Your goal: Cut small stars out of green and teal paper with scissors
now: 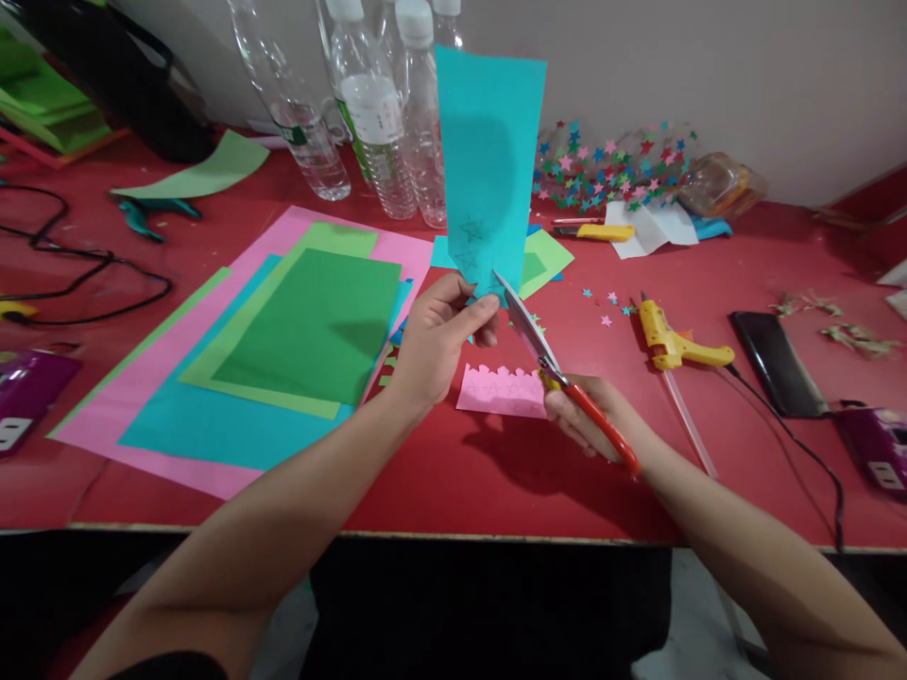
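Observation:
Upright in front of me is a blue paper strip (490,151) with stars drawn in pencil near its lower end. My left hand (443,335) pinches that lower end between thumb and fingers. Red-handled scissors (599,420) are in my right hand (591,416), and their blades meet the paper beside the drawn stars, close to my left thumb. Below the blades, a pink paper piece (500,392) with a notched upper edge lies on the red table (439,482).
Large coloured sheets (312,321) lie at the left. Plastic bottles (368,123) stand behind. Many small stars (616,165) sit at the back right, near a yellow cutter (602,231). A yellow glue gun (670,340) and a black phone (779,364) lie at the right.

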`<state>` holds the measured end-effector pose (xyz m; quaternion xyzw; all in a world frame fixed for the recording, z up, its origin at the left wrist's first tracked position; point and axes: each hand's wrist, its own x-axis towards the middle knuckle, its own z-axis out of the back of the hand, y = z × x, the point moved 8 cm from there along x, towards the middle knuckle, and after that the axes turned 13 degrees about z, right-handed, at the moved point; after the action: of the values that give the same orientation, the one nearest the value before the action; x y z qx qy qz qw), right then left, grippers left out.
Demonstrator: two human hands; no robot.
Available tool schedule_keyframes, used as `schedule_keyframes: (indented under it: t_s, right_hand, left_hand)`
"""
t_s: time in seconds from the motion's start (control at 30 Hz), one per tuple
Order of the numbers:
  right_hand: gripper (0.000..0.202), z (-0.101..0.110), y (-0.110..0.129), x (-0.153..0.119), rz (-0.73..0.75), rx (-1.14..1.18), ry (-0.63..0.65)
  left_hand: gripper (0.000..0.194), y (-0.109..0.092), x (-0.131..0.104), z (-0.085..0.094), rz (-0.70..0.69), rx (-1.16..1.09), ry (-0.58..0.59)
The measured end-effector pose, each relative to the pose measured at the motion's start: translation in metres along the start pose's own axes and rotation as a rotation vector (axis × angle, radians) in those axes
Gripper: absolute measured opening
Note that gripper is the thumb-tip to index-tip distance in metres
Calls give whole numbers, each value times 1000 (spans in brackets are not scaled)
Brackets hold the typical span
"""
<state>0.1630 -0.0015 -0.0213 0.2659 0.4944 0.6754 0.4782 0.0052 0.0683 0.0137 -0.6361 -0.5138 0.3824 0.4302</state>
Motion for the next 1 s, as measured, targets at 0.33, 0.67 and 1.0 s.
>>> schedule_keyframes:
  t_s: [0.33, 0.67, 1.0]
  right_hand:
    - [40, 4, 1, 1, 26, -19, 4]
    - [42, 8, -2, 3, 63, -38, 42]
    - [39, 12, -2, 3, 40, -20, 27]
  left_hand:
    - [9, -3, 0, -1, -16, -5, 13]
    - [12, -3, -1, 1, -33, 39, 14]
    - [9, -8, 2, 10, -22, -42, -76]
